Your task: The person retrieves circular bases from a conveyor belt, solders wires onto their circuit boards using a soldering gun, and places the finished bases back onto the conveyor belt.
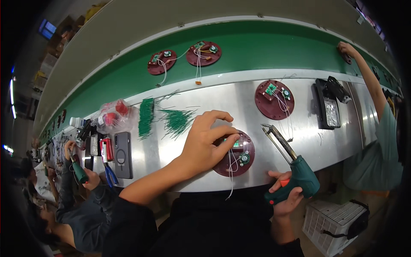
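My left hand (205, 143) rests over a round dark red disc (244, 168) at the table's near edge. Its thumb and index finger come together in a pinch above the disc's green circuit board; what they hold, if anything, is hidden. White wires and a small round component (244, 158) sit on this disc, and one wire hangs over the edge. My right hand (286, 192) is wrapped round the handle of a green soldering gun (305, 176), a finger at its red trigger. The gun's metal tip (266, 127) points up and away, right of the disc and apart from it.
Another wired disc (274, 110) lies farther right; two more (204, 53) stand on the green ledge. Thin green wires (175, 121), a plastic bag (113, 118), a phone (123, 155) and blue-handled pliers (111, 174) lie left. A black tray (329, 105) sits right. Co-workers flank both sides.
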`<state>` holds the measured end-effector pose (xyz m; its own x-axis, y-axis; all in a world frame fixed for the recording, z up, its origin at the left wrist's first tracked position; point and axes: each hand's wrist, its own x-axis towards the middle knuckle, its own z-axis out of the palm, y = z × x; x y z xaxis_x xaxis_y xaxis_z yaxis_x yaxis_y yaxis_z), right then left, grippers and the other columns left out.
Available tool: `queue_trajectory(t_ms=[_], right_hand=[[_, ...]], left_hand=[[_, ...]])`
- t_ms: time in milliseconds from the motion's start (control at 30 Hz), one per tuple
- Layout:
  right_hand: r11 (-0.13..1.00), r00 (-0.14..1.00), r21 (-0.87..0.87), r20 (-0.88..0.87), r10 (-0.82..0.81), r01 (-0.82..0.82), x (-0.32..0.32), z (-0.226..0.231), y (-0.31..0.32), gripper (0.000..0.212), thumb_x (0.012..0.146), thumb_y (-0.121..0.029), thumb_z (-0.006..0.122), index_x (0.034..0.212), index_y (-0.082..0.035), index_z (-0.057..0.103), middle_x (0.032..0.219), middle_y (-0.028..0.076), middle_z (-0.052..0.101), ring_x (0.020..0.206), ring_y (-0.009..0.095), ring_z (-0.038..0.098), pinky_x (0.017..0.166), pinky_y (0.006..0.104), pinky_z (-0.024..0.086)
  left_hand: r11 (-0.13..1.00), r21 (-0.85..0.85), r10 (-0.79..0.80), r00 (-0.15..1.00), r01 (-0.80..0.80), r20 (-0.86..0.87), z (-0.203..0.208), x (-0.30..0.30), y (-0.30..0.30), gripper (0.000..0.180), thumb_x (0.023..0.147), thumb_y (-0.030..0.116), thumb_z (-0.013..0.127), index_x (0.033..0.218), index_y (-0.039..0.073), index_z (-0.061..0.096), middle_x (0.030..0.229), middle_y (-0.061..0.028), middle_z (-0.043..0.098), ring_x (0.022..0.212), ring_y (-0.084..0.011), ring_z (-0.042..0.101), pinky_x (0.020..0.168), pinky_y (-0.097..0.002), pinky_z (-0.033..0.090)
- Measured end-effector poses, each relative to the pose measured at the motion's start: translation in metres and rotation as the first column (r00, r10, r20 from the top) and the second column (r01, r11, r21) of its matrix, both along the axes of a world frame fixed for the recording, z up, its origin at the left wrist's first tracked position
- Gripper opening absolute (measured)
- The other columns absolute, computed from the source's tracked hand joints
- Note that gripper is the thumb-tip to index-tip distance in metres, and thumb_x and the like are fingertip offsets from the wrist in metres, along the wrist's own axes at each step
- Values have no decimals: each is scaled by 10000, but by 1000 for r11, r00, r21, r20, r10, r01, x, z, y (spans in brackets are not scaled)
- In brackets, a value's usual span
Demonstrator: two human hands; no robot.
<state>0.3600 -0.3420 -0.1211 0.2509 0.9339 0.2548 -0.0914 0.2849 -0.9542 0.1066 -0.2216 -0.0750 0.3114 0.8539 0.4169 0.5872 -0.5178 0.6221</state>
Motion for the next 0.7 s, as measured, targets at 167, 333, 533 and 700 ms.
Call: queue_trajectory(t_ms=[167,333,533,700], right_hand=[[999,999,-8,-12,41,-41,5,4,0,714,1120,-642,403,1106,53,566,802,99,583,595,190,612,923,536,610],[998,998,-44,-33,50,-51,9,-1,-4,722,1118,-641,415,1131,64,572,862,110,609,624,204,649,904,529,612],[998,998,-38,-37,53,-54,9,-3,-1,741,1105,-657,446,1135,69,584,902,118,627,653,230,679,873,498,611],[998,999,-50,-38,33,-35,9,-5,-2,748,1101,-664,449,1131,70,587,886,117,625,675,244,684,860,484,610]], left_hand=[[999,5,-45,998,45,44,-16,7,1,186,852,114,843,1037,92,830,1257,-123,710,1111,-292,684,895,-392,569],[992,-29,-119,989,122,93,-19,8,3,218,860,105,830,1074,69,821,1258,-148,699,1101,-294,681,889,-377,591],[985,58,-166,986,165,17,-25,8,4,257,815,104,862,1051,33,788,1190,-150,723,1028,-304,702,855,-380,591],[976,95,-194,980,197,-39,-22,11,4,269,773,120,886,985,20,753,1126,-120,749,973,-306,713,838,-390,582]])
